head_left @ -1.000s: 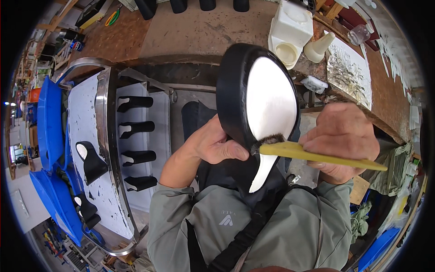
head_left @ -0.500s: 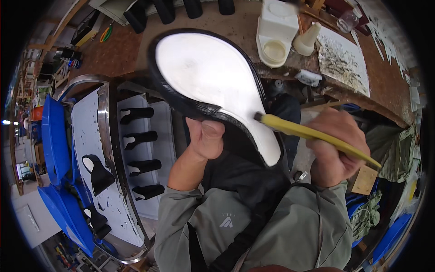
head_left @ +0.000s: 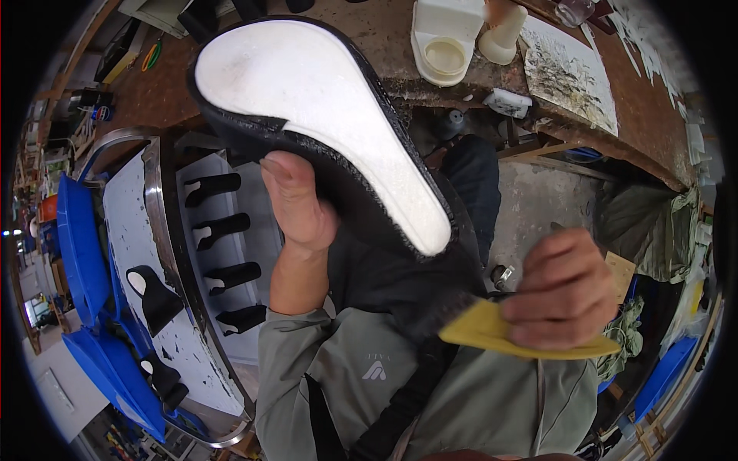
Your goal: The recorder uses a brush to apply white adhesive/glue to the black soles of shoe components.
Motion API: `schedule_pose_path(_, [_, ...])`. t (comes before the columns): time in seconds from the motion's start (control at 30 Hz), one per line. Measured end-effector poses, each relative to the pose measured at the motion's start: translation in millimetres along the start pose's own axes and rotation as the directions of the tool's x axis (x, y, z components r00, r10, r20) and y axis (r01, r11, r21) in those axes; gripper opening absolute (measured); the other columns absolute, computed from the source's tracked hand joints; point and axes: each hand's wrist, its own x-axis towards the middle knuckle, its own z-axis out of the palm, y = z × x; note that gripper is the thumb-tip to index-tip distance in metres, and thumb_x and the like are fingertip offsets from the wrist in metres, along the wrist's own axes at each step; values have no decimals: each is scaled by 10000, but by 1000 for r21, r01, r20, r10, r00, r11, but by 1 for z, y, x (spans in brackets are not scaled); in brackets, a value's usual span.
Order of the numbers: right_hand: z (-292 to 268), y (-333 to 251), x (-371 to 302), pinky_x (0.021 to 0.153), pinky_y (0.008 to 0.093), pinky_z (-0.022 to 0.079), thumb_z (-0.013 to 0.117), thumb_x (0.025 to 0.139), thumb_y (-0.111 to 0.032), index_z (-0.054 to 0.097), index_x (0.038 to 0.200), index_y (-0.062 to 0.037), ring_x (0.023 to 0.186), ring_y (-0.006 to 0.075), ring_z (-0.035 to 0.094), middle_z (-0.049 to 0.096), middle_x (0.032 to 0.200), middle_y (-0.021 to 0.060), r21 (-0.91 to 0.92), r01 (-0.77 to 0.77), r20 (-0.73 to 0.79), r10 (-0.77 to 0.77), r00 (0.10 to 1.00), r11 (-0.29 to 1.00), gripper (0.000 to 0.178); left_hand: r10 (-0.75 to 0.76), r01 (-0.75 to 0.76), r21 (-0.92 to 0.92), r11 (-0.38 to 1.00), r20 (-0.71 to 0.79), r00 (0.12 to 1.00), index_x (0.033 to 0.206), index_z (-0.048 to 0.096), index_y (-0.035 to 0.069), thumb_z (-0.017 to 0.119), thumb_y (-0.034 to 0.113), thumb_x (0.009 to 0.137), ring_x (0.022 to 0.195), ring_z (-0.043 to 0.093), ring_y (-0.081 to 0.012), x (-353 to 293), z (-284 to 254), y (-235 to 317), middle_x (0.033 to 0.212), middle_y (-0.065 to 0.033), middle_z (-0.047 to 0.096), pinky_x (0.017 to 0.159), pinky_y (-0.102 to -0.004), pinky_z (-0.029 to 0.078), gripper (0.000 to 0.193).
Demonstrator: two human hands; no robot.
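Observation:
My left hand (head_left: 300, 211) grips a black shoe upper (head_left: 350, 192) from beneath, thumb against its side. Its white bottom (head_left: 307, 84) faces up, the wide end far left and the narrow end pointing toward my lap at the right. Most of my left fingers are hidden under it. Lower right, my right hand (head_left: 565, 288) is closed around a flat yellow-handled brush (head_left: 484, 326). The dark, blurred bristles (head_left: 446, 311) point left, apart from the upper, in front of my jacket.
A workbench (head_left: 384, 65) runs along the back, carrying a white container with a cup (head_left: 444, 58), a cream cone-shaped bottle (head_left: 503, 38) and a stained sheet (head_left: 569, 77). On my left, a metal-framed rack (head_left: 161, 207) holds several black shoe uppers (head_left: 223, 234) beside blue plastic bins (head_left: 81, 246).
The brush has come off the white bottom and dropped toward my lap, its handle turned in my right hand. My left hand and the upper have shifted left and away.

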Motion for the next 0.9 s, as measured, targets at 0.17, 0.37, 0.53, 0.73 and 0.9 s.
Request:
schedule_pose_path(0.17, [-13, 14, 8, 414, 208, 363, 669, 744, -78, 686, 777, 12, 457, 93, 506, 660, 724, 127, -289, -21, -54, 6, 999, 957, 97, -26, 26, -27, 999, 11, 1000, 1414, 260, 12, 350, 736, 833, 867, 598, -270, -4, -16, -1, 1262, -259, 469, 700, -330, 520, 933])
schedule_pose_path(0.37, [-10, 6, 17, 378, 236, 390, 674, 751, -41, 688, 800, 37, 448, 119, 545, 648, 662, 116, -6, -338, -266, 325, 908, 941, 93, -28, 19, 359, 933, 18, 999, 1381, 291, -7, 416, 772, 778, 877, 604, -261, -21, -60, -33, 1262, -253, 475, 724, -350, 516, 993])
schedule_pose_path(0.53, [-21, 50, 68, 476, 263, 437, 730, 726, -210, 676, 820, 24, 558, 167, 581, 634, 678, 111, -165, -439, -271, 388, 881, 883, 258, -195, 146, 335, 931, 116, 974, 1402, 284, 33, 556, 761, 701, 1047, 581, -314, -40, -57, -40, 1328, -267, 432, 853, -401, 504, 1047])
schedule_pose_path(0.73, [-34, 50, 74, 498, 277, 478, 711, 751, -181, 721, 865, -23, 662, 183, 648, 690, 821, 84, -503, -63, 94, 127, 987, 862, 194, -181, 163, 116, 980, 165, 969, 1336, 389, -6, 607, 793, 614, 942, 598, -290, -27, -43, -37, 1237, -245, 510, 781, -375, 502, 1098])
schedule_pose_path(0.9, [-9, 36, -4, 423, 249, 388, 634, 809, -67, 641, 853, 0, 514, 103, 518, 607, 741, 38, -4, -488, -234, 473, 849, 873, 80, -109, 105, 30, 994, 180, 978, 1356, 350, -27, 447, 774, 758, 909, 594, -276, 6, -58, -40, 1265, -242, 488, 752, -374, 489, 1003])
